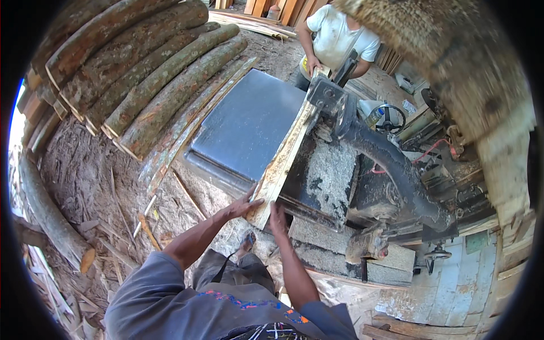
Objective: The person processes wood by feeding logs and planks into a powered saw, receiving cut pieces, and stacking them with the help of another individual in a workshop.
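Nearby: logs point(136, 62) beside metal table point(249, 119), co-worker point(340, 39) at far end of plank point(284, 160).

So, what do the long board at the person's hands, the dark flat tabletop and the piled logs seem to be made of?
Board: wood, apparently rough-sawn and unpainted; pale, streaked face with brown patches.
Tabletop: probably smooth metal; dark blue-grey with a soft sheen, though a coating can't be ruled out.
Logs: wood, seemingly with bark on; rounded, mottled brown-grey sides and paler cut ends.
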`<state>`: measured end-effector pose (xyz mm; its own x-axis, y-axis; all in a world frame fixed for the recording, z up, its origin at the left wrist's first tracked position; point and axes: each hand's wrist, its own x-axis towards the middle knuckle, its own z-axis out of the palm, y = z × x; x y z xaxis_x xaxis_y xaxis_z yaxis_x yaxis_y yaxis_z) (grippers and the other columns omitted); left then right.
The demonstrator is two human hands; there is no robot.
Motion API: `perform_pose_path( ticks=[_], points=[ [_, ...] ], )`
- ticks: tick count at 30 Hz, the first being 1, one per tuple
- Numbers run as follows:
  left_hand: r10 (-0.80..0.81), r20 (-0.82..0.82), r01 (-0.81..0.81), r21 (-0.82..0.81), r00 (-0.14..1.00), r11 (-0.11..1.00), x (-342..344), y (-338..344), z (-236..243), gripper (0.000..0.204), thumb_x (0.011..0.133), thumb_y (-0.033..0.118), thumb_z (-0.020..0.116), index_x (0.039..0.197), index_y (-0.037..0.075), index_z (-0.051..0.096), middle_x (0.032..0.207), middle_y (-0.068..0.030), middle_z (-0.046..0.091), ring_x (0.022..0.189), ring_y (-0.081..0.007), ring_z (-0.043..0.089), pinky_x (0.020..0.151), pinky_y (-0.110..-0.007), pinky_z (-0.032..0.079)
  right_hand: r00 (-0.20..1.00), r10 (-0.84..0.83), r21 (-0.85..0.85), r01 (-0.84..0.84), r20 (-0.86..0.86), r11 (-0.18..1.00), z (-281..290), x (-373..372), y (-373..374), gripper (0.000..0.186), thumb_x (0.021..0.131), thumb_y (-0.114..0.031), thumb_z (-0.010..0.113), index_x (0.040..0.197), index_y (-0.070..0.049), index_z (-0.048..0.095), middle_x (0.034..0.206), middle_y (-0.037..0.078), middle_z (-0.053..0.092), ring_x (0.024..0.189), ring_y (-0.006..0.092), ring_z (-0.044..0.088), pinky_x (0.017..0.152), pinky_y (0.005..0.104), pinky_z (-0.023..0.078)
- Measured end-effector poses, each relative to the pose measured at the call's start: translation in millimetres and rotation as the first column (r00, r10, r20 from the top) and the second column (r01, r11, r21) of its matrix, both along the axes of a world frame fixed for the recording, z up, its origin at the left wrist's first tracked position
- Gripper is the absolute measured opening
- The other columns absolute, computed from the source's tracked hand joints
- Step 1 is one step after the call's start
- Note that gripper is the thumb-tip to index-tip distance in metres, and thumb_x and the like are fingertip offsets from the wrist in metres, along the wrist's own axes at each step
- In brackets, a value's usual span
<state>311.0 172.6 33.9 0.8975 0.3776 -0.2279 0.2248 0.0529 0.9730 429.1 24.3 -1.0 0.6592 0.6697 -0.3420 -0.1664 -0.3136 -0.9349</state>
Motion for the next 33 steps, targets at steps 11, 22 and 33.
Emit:
perform_pose_path(
  ticks=[11,22,33],
  points=[
    [0.012,-0.170,-0.010,0.009,0.985,1.000,-209,-145,4,0.080,0.090,0.046,0.052,0.148,0.013,0.007,0.135,-0.0182,0.044,0.121,-0.0236,0.044,0.100,-0.031,0.035,0.988,-0.035,-0.086,0.048,0.153,0.995,48,-241,-141,0.064,0.097,-0.049,0.031,0.135,0.002,0.038,0.135,0.022,0.044,0.125,0.0317,0.042,0.104,0.0334,0.031],
    [0.005,-0.066,-0.015,-0.155,0.998,0.988,-403,-288,30,0.083,0.089,0.047,0.053,0.149,0.017,0.003,0.136,-0.0205,0.042,0.121,-0.0261,0.044,0.099,-0.034,0.036,0.962,-0.122,0.032,0.118,0.243,0.993,32,-438,-280,0.062,0.097,-0.049,0.033,0.135,-0.001,0.039,0.133,0.021,0.047,0.123,0.0303,0.045,0.101,0.0336,0.035],
    [0.136,0.009,-0.122,-0.389,0.991,0.913,-526,-387,39,0.071,0.091,0.021,0.053,0.147,0.005,0.011,0.149,-0.0149,0.018,0.136,-0.0204,0.020,0.110,-0.031,0.020,0.931,-0.297,-0.096,0.283,-0.211,0.954,24,-602,-446,0.054,0.094,-0.039,0.035,0.126,0.002,0.048,0.109,0.017,0.062,0.096,0.0244,0.059,0.087,0.0344,0.043]
  ],
)
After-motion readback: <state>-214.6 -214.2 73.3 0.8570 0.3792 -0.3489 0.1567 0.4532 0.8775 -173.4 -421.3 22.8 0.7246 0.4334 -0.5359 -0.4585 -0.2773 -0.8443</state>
